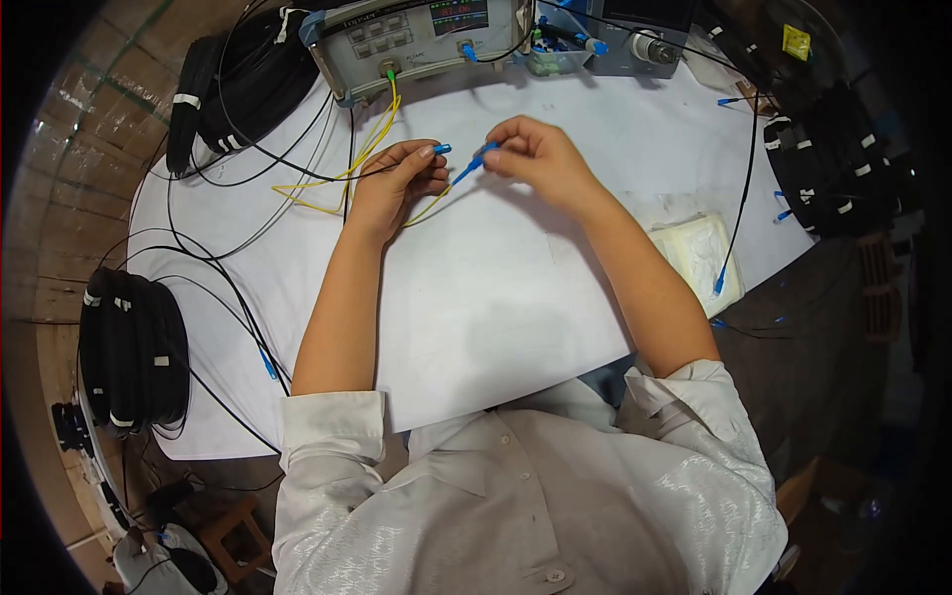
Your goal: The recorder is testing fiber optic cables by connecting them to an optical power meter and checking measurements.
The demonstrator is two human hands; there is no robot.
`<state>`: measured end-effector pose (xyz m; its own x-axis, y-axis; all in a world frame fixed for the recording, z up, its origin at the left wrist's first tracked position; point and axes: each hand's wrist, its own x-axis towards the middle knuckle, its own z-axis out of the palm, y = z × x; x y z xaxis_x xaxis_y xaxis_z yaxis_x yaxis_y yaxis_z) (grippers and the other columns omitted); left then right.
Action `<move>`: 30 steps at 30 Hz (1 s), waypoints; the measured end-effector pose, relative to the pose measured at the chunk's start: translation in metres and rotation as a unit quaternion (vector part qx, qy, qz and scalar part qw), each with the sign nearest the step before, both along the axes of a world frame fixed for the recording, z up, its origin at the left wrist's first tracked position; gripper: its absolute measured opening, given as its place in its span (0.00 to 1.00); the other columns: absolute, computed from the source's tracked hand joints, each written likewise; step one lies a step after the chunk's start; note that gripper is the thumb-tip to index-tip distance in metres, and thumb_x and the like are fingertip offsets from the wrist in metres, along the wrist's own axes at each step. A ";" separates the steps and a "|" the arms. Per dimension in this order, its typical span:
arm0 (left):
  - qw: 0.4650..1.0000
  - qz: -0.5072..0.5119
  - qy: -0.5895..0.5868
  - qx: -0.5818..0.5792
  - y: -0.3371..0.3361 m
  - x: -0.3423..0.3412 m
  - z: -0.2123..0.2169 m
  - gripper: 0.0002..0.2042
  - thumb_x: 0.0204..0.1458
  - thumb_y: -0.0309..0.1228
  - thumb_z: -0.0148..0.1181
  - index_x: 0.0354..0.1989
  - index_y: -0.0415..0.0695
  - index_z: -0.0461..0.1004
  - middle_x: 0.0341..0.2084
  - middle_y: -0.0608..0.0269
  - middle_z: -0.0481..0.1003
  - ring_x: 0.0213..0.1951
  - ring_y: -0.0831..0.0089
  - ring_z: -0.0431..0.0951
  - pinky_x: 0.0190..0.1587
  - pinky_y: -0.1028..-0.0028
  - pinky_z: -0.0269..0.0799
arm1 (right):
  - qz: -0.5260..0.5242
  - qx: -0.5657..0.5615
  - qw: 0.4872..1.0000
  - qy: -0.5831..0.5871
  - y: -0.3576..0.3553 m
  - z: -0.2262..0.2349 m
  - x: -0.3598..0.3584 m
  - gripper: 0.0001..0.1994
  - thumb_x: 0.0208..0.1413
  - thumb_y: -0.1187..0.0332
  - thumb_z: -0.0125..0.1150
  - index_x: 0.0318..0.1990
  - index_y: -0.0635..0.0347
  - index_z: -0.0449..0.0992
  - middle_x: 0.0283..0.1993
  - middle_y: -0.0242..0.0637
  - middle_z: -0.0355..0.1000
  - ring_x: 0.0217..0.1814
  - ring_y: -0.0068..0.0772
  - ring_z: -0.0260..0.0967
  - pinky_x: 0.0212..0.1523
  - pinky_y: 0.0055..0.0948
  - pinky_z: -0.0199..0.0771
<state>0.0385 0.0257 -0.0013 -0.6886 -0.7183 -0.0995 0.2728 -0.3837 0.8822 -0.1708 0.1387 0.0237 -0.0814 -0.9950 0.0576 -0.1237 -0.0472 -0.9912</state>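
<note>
My left hand (397, 178) is closed around a small blue connector (441, 149) at the end of a thin yellow cable (342, 183). The yellow cable loops over the white table and runs up to a port on the grey test instrument (397, 40). My right hand (535, 154) pinches a second blue connector (474, 164) with a boot, its tip pointing toward the left hand's connector. The two connector ends sit a short gap apart above the white tabletop (476, 288).
Coils of black cable lie at the upper left (233, 84), the left edge (134, 347) and the right (833, 169). A packet of white wipes (699, 253) rests at the right. A loose black cable with a blue end (719, 283) crosses the wipes. More equipment (635, 35) stands behind.
</note>
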 end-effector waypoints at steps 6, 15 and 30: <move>1.000 0.006 -0.017 -0.004 0.000 -0.001 0.001 0.11 0.57 0.31 0.60 0.44 0.37 0.74 0.33 0.57 0.78 0.35 0.69 0.80 0.41 0.68 0.79 | -0.124 0.028 0.919 -0.373 -0.002 0.005 0.015 0.15 0.64 0.71 0.53 0.56 0.62 0.67 0.42 0.38 0.72 0.39 0.28 0.76 0.34 0.21 0.77; 1.000 0.002 -0.009 0.024 0.003 -0.002 0.006 0.11 0.55 0.30 0.62 0.42 0.35 0.75 0.31 0.56 0.78 0.34 0.69 0.80 0.38 0.70 0.80 | 0.047 0.155 0.957 -0.240 0.007 0.024 -0.003 0.15 0.61 0.64 0.59 0.52 0.61 0.72 0.34 0.31 0.73 0.24 0.14 0.60 0.24 0.15 0.59; 1.000 0.014 -0.012 -0.023 0.007 -0.002 0.007 0.13 0.56 0.32 0.62 0.44 0.35 0.75 0.32 0.55 0.79 0.34 0.68 0.81 0.38 0.71 0.80 | -0.072 -0.028 0.992 0.097 0.001 -0.002 0.020 0.12 0.52 0.76 0.66 0.44 0.68 0.77 0.38 0.38 0.78 0.40 0.22 0.75 0.41 0.22 0.76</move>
